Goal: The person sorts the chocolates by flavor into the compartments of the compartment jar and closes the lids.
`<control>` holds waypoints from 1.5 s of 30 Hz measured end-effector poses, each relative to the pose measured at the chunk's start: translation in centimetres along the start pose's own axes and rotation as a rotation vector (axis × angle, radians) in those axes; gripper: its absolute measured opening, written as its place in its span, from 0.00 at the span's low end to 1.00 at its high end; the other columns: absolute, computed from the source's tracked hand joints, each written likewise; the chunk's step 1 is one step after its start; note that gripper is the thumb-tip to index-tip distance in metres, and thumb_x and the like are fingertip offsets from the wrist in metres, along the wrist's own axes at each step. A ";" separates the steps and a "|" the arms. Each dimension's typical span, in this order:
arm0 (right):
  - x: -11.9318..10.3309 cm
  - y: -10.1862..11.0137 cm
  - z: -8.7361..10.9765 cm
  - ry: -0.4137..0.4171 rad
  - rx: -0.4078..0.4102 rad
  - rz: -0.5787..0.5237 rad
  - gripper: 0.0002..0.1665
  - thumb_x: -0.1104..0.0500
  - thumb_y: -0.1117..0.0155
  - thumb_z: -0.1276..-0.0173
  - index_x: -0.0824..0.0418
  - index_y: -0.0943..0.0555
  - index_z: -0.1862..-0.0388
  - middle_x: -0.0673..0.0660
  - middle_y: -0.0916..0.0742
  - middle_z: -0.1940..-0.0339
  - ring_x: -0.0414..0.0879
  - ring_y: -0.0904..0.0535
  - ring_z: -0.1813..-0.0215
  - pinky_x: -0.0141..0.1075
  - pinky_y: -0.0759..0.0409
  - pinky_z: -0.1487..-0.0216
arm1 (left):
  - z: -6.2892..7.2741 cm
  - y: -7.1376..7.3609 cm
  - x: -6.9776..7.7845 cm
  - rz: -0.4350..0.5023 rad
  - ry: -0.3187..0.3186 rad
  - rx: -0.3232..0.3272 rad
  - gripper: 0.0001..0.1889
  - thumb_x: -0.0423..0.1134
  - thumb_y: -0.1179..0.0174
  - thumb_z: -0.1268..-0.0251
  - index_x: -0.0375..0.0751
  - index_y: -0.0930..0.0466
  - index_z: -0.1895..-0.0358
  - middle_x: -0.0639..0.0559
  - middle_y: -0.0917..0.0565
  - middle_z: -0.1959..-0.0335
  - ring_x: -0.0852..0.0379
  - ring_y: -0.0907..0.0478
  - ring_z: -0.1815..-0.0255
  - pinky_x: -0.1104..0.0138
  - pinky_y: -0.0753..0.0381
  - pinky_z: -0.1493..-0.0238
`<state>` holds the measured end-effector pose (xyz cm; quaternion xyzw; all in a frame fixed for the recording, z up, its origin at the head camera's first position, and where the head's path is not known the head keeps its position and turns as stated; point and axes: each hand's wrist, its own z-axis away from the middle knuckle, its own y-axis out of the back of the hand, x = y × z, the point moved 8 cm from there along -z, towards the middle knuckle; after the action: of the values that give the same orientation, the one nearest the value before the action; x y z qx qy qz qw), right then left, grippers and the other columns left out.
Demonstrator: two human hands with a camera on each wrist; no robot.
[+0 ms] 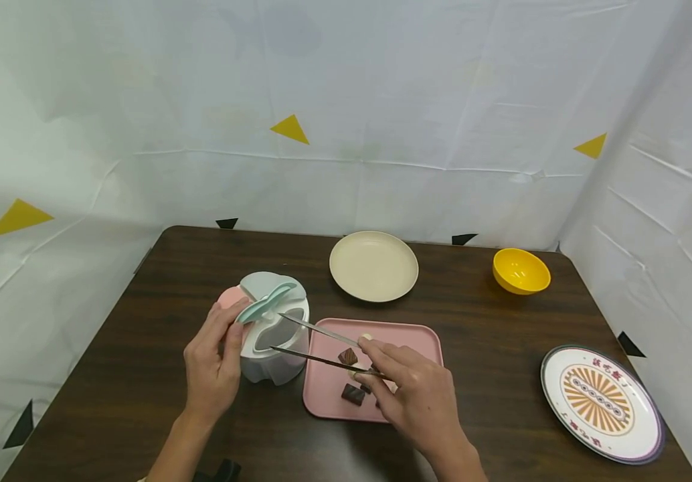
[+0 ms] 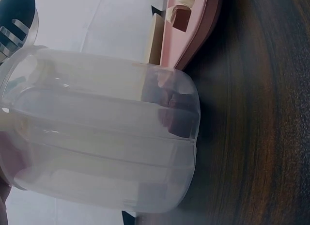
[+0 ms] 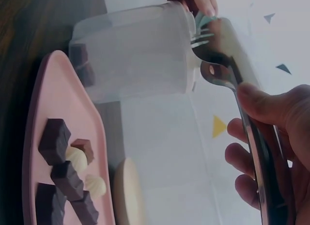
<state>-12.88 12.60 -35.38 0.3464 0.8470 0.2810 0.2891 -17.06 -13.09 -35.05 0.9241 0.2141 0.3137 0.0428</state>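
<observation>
My left hand (image 1: 213,365) pinches a pale green lid flap (image 1: 266,302) on top of a translucent compartment container (image 1: 276,369). That flap stands raised, and one grey opening shows beside it. With my right hand (image 1: 421,395) I hold metal serving tongs (image 3: 252,142). One tip is a fork, the other a spoon, and the two are apart over the container top with nothing visible between them. Dark pieces (image 2: 177,118) show through the container's lower wall. Chocolates (image 3: 53,142), dark, brown and cream, lie on a pink tray (image 1: 316,395) right of the container, partly under my right hand.
Behind the tray sits a cream plate (image 1: 373,266). A yellow bowl (image 1: 521,271) stands at the back right, and a white patterned plate (image 1: 599,405) lies near the right edge. A dark object (image 1: 225,470) shows at the front edge. White sheets surround the brown table (image 1: 490,355).
</observation>
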 end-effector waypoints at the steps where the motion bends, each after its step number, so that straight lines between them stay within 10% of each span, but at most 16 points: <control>1: 0.0 -0.1 0.0 -0.006 -0.013 0.001 0.30 0.53 0.21 0.47 0.49 0.16 0.42 0.44 0.12 0.55 0.33 0.23 0.72 0.31 0.26 0.76 | 0.0 0.0 0.0 0.000 0.000 0.000 0.13 0.18 0.47 0.38 0.23 0.19 0.52 0.31 0.17 0.56 0.47 0.19 0.48 0.55 0.38 0.30; 20: 3.1 0.2 2.1 -0.100 -0.080 0.118 0.37 0.50 0.17 0.55 0.49 0.16 0.42 0.46 0.12 0.53 0.37 0.16 0.66 0.34 0.21 0.74 | 0.0 0.1 0.1 0.010 -0.005 0.008 0.13 0.19 0.47 0.38 0.24 0.19 0.52 0.32 0.17 0.54 0.39 0.20 0.49 0.54 0.38 0.30; 45: 7.6 -4.6 5.2 -0.392 -0.288 0.184 0.29 0.46 0.22 0.47 0.44 0.15 0.44 0.42 0.11 0.56 0.41 0.20 0.73 0.38 0.28 0.78 | 0.1 -0.1 -0.1 0.019 -0.011 0.009 0.13 0.20 0.47 0.37 0.23 0.19 0.52 0.31 0.17 0.54 0.39 0.20 0.49 0.53 0.38 0.30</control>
<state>-15.74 16.94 -44.25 0.4250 0.6912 0.3512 0.4671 -17.09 -13.07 -35.16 0.9280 0.2066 0.3079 0.0369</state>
